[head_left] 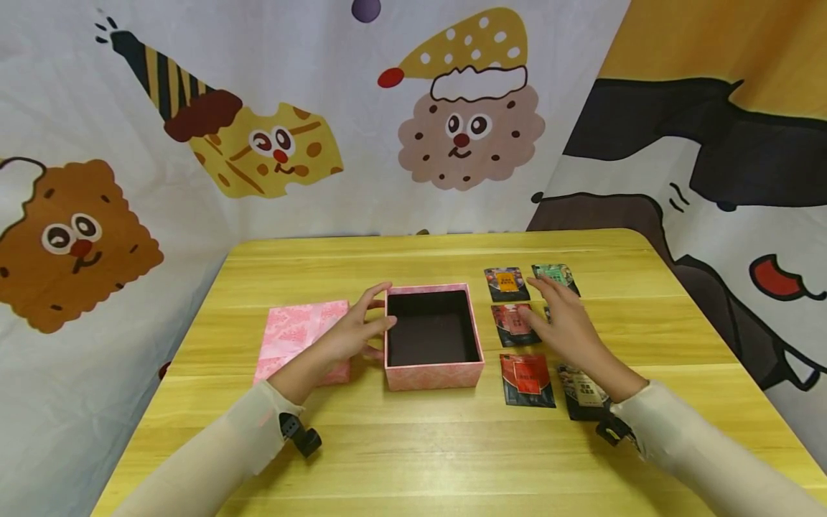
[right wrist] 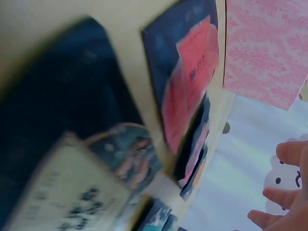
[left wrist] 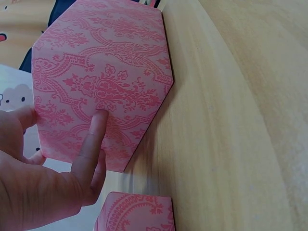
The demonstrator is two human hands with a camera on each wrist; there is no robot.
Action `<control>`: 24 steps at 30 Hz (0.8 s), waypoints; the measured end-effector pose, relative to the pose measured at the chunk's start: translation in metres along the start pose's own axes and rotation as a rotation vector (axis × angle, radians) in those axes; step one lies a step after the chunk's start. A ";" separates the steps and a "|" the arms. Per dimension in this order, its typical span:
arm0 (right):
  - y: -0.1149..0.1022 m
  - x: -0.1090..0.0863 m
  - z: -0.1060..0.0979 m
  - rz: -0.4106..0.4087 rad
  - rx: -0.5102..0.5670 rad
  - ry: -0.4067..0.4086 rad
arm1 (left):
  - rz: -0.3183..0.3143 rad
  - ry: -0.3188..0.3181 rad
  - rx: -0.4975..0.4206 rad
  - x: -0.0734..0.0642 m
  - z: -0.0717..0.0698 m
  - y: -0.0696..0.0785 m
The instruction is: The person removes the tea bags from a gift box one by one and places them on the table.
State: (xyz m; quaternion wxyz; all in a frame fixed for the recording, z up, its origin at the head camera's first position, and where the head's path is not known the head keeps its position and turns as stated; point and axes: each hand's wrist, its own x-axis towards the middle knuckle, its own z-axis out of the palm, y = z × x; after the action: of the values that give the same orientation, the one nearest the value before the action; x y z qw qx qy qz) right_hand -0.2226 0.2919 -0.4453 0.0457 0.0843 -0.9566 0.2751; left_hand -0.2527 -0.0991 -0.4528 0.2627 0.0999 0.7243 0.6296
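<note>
An open pink patterned box (head_left: 434, 377) with a dark inside stands mid-table. My left hand (head_left: 355, 327) holds its left wall, the thumb over the rim and the other fingers against the outside. In the left wrist view a fingertip (left wrist: 100, 118) touches the box wall (left wrist: 120, 62). My right hand (head_left: 568, 327) hovers above the packets with its fingers apart, holding nothing. Beneath and around it lie a pink-label packet (head_left: 510, 323), an orange-label packet (head_left: 507, 286), a green-label packet (head_left: 561, 275), a red-label packet (head_left: 528, 384) and a cream-label packet (head_left: 581, 398). Another packet is mostly hidden.
A pink lid (head_left: 293, 327) with a pale ribbon band lies left of the box, partly behind my left hand. The wooden table (head_left: 426, 452) ends at a printed cloth (head_left: 355, 208) behind it. Each wrist carries a small black camera.
</note>
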 end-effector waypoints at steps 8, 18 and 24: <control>-0.013 0.031 0.007 -0.002 -0.073 -0.043 | -0.012 0.009 0.018 0.001 -0.001 -0.001; -0.024 0.064 0.021 0.034 -0.146 -0.113 | -0.025 0.010 0.021 0.000 0.000 0.001; -0.028 0.077 0.027 0.042 -0.200 -0.122 | -0.033 0.026 0.035 0.000 0.000 0.003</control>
State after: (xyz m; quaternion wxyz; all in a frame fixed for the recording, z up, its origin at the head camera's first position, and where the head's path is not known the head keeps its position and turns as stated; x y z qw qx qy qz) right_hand -0.2937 0.2435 -0.4428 -0.0103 0.0761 -0.9818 0.1735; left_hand -0.2528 -0.0984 -0.4499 0.2617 0.0841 0.7402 0.6136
